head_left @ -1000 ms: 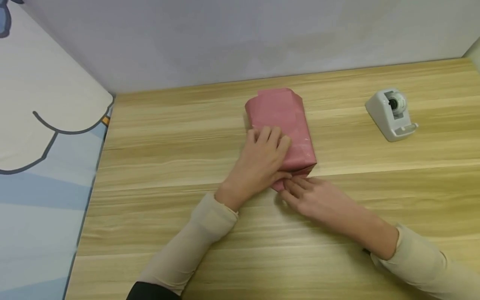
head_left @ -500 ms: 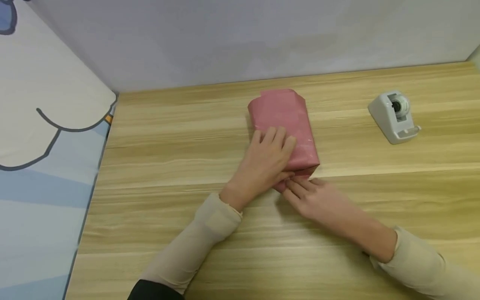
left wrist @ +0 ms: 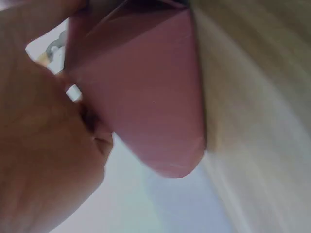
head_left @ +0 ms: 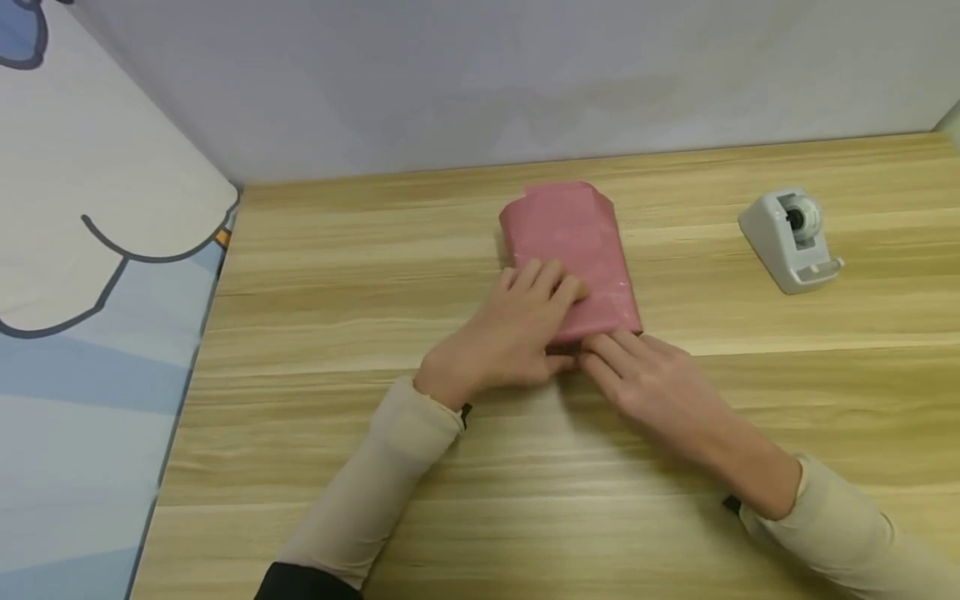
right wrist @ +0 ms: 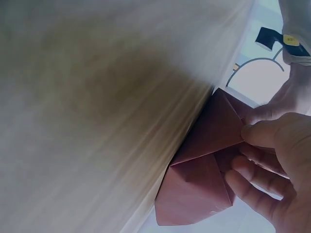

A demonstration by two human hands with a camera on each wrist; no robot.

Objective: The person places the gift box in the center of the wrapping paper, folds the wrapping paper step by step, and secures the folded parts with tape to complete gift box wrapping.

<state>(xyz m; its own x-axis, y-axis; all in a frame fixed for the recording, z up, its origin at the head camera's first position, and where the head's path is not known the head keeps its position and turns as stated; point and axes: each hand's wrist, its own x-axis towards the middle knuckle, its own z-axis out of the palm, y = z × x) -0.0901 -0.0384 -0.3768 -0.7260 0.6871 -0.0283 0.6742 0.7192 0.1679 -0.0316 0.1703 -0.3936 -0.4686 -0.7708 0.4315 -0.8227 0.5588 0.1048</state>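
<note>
**Two Hands Close In on the Near End of a Pink Package**

A pink package (head_left: 566, 229) lies at center frame, its near end between two hands. The left hand (head_left: 502, 337) rests across its top with fingers loosely spread, thumb down at the near edge. The right hand (head_left: 648, 383) works the near-right corner, its grip narrow — thumb and bent fingers pinch a folded flap (right wrist: 214, 128), seen in the right wrist view.

The far end stops just short of the tabletop's (head_left: 337, 317) back edge, where a pale wall (head_left: 450, 83) rises. Wood grain spreads widest toward frame left, up to a cartoon-printed panel (head_left: 82, 433); at upper right — well apart — stands a white tape dispenser (head_left: 772, 237).
</note>
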